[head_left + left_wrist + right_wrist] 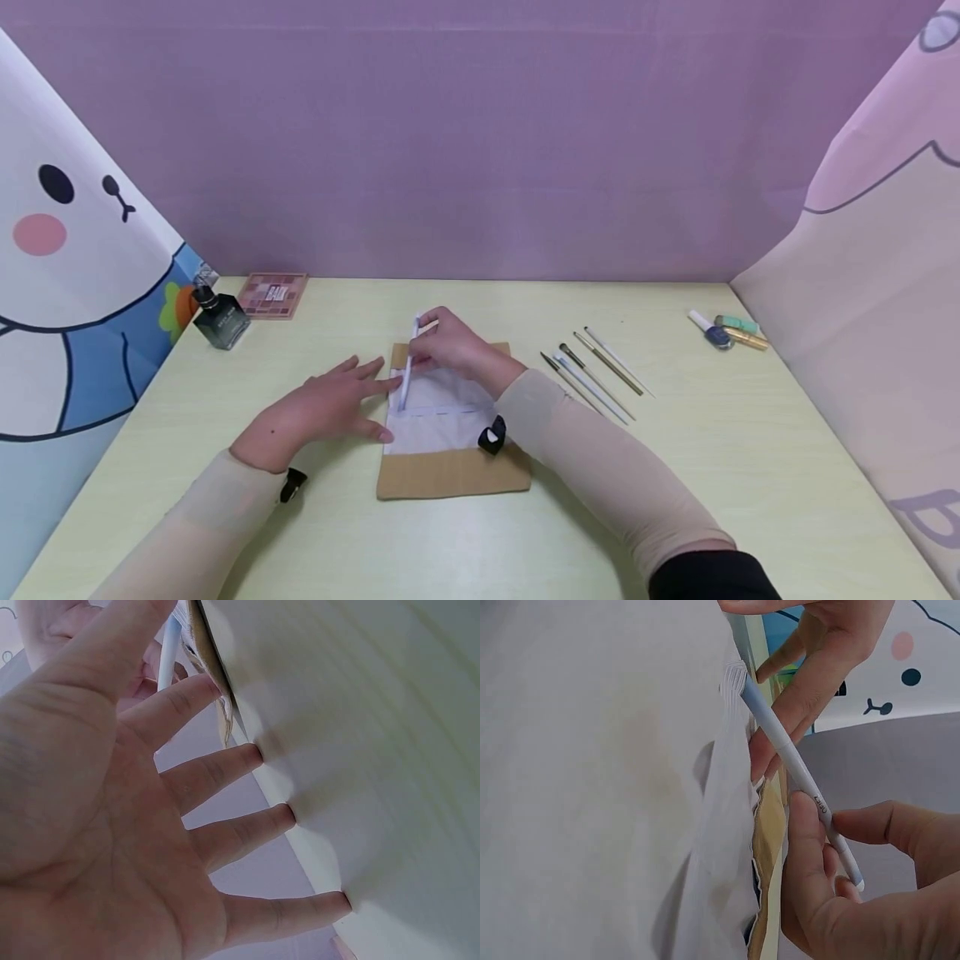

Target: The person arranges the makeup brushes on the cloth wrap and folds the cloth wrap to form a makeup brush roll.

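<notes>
The right hand pinches a slim white-and-pale-blue pen-like stick between thumb and fingers, its lower end resting on the translucent white mesh pocket of a flat tan fabric pouch lying in the middle of the pale yellow table. In the right wrist view the stick's end sits at the pocket's edge; whether it is inside I cannot tell. The left hand lies flat with fingers straight and spread, fingertips pressing on the table at the pouch's left edge, holding nothing. A small black clip sits at the pouch's right side. To the right lies a row of thin brushes; farther right, small nail polish bottles.
</notes>
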Available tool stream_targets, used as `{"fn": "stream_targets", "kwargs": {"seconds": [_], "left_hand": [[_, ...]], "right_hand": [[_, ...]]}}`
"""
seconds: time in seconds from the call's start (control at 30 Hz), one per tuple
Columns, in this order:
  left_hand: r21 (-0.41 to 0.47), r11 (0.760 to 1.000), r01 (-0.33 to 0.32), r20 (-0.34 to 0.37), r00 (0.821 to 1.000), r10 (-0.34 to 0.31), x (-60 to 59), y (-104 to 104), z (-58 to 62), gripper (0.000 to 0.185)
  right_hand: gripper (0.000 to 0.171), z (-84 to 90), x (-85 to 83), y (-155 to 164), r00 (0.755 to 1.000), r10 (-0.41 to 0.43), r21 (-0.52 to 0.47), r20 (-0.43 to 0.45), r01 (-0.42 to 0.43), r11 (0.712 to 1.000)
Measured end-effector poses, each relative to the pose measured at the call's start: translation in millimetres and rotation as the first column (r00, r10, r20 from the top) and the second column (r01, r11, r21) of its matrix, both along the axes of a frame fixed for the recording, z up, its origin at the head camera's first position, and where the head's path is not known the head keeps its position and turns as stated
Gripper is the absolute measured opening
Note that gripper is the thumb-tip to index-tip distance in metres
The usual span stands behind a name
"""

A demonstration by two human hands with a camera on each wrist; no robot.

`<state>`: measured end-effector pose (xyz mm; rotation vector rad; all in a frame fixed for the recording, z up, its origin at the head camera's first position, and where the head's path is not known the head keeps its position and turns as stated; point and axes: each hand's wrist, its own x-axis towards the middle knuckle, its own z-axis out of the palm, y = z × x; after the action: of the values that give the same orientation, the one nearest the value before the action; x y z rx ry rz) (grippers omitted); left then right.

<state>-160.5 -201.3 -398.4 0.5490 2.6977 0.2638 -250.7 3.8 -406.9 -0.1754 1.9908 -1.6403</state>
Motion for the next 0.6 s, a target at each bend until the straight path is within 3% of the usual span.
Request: {"fn": "stream_targets", "kwargs": {"seconds": [0.2,0.37,0.6], "left_hand": [[-0.008,1.0,0.004,0.001,1.0,-0.004,0.7,0.5,1.3,0.095],[-0.002,1.0,-0.001,0.003,1.0,0.001,-0.1,-0.4,0.1,0.095],[0.017,1.0,0.0,-0.003,1.0,0.0,-0.3,-1.0,-0.9,0.094]], "right_hand": [[0.052,-0.7,0.7,-3.1,0.999,-0.022,0.04,-0.024,0.023,0.999],[0.05,-1.4,2.0,-5.3,1.0,0.015,0.081,-0.018,-0.014,0.997],[0.053,-2.3,7.9,-7.6,0.999,0.045,0.061,0.008,-0.045,0.997]]}}
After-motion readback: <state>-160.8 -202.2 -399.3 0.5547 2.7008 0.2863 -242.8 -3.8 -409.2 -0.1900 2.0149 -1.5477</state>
